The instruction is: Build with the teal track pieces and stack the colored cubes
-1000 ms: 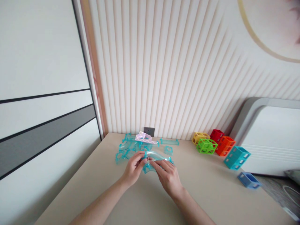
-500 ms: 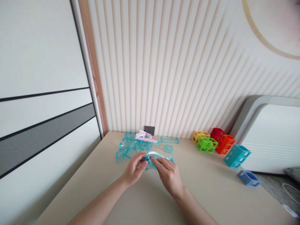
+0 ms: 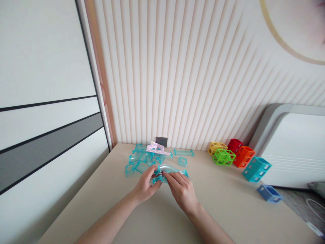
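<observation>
My left hand [image 3: 146,183] has its thumb and fingers closed round the left end of a clear teal curved tube piece [image 3: 169,167]. From the right, my right hand [image 3: 182,187] presses its fingertips against the same piece, near its middle. Another teal part [image 3: 157,179] shows between my left thumb and fingers; whether it is joined to the tube I cannot tell. Behind my hands lie several more clear teal track pieces [image 3: 138,157], with a shiny pale pink zigzag strip [image 3: 155,148] on top of them.
A straight teal tube [image 3: 183,152] and a small square teal piece [image 3: 182,161] lie at the back. Magnetic-looking frame blocks stand to the right: yellow [image 3: 217,148], green [image 3: 223,157], red [image 3: 235,145], orange [image 3: 243,156], teal [image 3: 256,168] and blue [image 3: 269,193]. A ribbed wall [image 3: 162,84] rises behind the table.
My left thumb has moved slightly down, and more of the teal part between thumb and fingers shows. My right hand stays nearly in place.
</observation>
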`<state>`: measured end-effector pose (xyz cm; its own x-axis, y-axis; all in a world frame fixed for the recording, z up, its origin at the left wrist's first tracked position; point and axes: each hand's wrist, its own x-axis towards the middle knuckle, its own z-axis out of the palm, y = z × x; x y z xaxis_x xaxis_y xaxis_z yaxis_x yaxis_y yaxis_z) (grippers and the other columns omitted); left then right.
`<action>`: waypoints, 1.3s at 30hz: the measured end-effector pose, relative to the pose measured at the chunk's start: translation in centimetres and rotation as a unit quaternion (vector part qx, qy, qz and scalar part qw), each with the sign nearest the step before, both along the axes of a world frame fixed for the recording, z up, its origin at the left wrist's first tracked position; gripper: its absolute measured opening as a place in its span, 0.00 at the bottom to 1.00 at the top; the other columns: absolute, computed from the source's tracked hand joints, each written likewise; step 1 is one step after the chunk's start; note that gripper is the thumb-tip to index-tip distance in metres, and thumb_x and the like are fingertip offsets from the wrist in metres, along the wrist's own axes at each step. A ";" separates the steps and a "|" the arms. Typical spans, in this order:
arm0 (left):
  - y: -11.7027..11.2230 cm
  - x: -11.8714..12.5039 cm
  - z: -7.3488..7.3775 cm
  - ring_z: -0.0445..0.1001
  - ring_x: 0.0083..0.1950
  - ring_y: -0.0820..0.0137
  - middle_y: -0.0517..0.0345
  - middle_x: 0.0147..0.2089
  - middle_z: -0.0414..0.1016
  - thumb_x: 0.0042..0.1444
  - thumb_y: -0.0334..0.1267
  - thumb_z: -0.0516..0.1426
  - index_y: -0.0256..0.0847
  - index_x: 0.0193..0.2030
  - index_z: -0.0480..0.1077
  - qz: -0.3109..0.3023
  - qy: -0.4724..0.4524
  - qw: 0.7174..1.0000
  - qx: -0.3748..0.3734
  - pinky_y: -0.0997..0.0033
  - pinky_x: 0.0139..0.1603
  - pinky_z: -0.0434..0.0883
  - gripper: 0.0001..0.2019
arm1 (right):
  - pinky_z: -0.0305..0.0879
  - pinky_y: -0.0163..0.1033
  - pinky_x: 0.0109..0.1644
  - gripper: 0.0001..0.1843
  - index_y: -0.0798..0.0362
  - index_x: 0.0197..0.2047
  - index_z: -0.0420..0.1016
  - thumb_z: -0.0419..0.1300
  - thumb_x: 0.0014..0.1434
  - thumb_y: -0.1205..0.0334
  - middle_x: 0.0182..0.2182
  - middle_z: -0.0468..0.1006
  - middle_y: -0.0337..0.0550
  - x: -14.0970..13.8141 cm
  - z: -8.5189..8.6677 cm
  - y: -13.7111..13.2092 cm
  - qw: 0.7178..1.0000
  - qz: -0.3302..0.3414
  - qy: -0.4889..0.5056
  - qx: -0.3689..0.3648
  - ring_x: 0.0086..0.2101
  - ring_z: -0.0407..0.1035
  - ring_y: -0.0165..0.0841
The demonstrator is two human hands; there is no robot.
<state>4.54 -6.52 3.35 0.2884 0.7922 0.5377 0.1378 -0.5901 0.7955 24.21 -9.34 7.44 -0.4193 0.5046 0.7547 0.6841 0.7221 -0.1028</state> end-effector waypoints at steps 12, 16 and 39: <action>-0.1 0.2 0.9 0.77 0.51 0.64 0.49 0.51 0.75 0.62 0.33 0.57 0.41 0.54 0.67 -0.006 0.015 1.000 0.009 0.65 0.52 0.76 0.14 | 0.70 0.41 0.44 0.16 0.49 0.56 0.75 0.58 0.67 0.69 0.42 0.84 0.47 -0.2 -0.1 0.2 0.999 0.006 0.017 0.026 0.40 0.76 0.36; -0.1 0.1 1.3 0.75 0.54 0.62 0.48 0.51 0.75 0.63 0.32 0.54 0.41 0.51 0.71 0.019 0.055 0.996 0.065 0.63 0.54 0.74 0.11 | 0.68 0.44 0.44 0.15 0.48 0.56 0.76 0.58 0.68 0.67 0.40 0.84 0.46 -0.2 -0.1 0.1 0.999 -0.020 0.005 0.044 0.40 0.74 0.38; 1.0 -0.3 1.1 0.78 0.53 0.61 0.50 0.51 0.77 0.63 0.42 0.59 0.42 0.51 0.73 0.112 -0.161 0.981 -0.014 0.60 0.56 0.75 0.12 | 0.64 0.56 0.58 0.23 0.46 0.62 0.65 0.60 0.65 0.60 0.58 0.67 0.53 -0.5 -1.7 0.8 0.968 -0.136 0.210 0.004 0.57 0.64 0.46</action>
<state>4.23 -5.52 4.45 -0.0747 0.8317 0.5501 0.0004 -0.5517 0.8341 23.70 -8.54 5.72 0.0740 0.5463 0.8343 0.7484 0.5224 -0.4085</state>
